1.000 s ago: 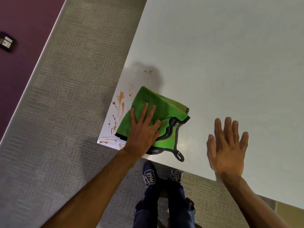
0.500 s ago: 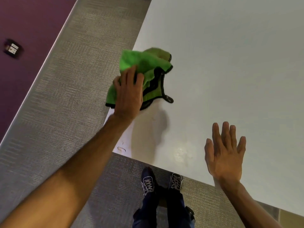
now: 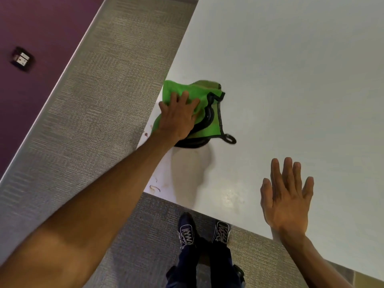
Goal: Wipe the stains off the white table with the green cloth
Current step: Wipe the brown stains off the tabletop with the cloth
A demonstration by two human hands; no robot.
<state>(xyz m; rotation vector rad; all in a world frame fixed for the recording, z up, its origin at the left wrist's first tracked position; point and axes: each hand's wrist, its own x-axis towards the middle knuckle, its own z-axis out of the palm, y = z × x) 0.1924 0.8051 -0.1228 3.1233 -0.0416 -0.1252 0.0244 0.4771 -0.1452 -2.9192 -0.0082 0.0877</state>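
1. Small dark wall plate (image 3: pixel 21 59) with a pale centre, set in the purple wall (image 3: pixel 41 28) at upper left; markings too blurred to read. White laces on the dark shoes (image 3: pixel 187 233); any lettering too small to tell.
2. Bunched bright-green microfibre cloth (image 3: pixel 199 90) with black binding and a black hanging loop (image 3: pixel 229 139). Lies on the smooth white table (image 3: pixel 291 80) against its left edge, a little beyond the near-left corner; loop trailing flat on the tabletop toward the right.
3. Left hand (image 3: pixel 178 119): palm down on the cloth, fingers straight and slightly apart, pressing the fabric onto the tabletop.
4. Right hand (image 3: pixel 287 202): palm down over the table beside the near edge, well apart from the cloth. Fingers straight, the middle ones together, the little finger a little apart; holding nothing. Contact with the surface cannot be told.
5. Thin brown stains (image 3: pixel 154 188) curled just inside the near-left corner; further brown specks at the left rim just below the cloth.
6. Left table edge running diagonally from top centre down to the corner; near edge running from there toward lower right. Broad bare white surface beyond and to the right of the cloth.
7. Soft glare patch between the two hands; grey arm shadow just below the cloth.
8. Grey ribbed carpet (image 3: pixel 104 100) left of and below the table, bordered by a pale skirting strip (image 3: pixel 68 65). Dark-blue trouser legs (image 3: pixel 199 267) and the shoes standing on the carpet at the near edge.
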